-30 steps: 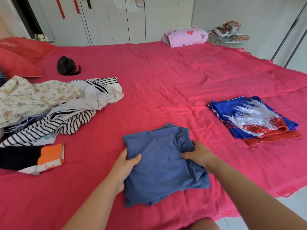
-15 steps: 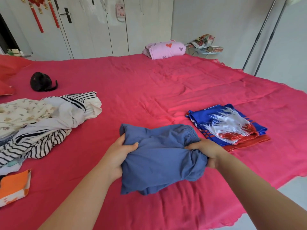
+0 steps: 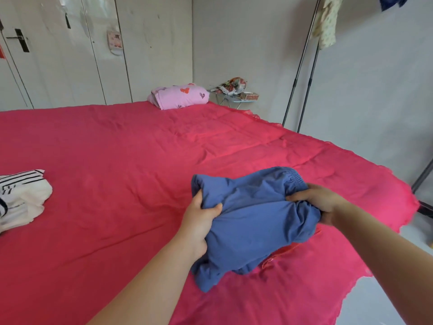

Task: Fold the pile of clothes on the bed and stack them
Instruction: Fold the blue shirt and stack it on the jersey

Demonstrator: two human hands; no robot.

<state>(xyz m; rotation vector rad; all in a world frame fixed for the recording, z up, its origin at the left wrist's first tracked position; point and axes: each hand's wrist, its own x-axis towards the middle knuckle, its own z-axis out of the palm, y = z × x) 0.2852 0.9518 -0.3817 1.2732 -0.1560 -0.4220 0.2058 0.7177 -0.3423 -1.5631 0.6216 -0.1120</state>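
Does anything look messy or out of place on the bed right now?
The blue shorts, gripped by the left hand and right hand over the bed, are bunched and sagging, their lower corner drooping, so the fold looks loose. At the left edge a striped garment lies crumpled, not folded.

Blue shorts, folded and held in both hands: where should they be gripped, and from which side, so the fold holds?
Probably at the two opposite ends, one hand from each side, as here: the left hand pinches the left fold, the right hand the gathered end by the elastic waistband. The blue shorts are limp and layered, and their near edge sags.
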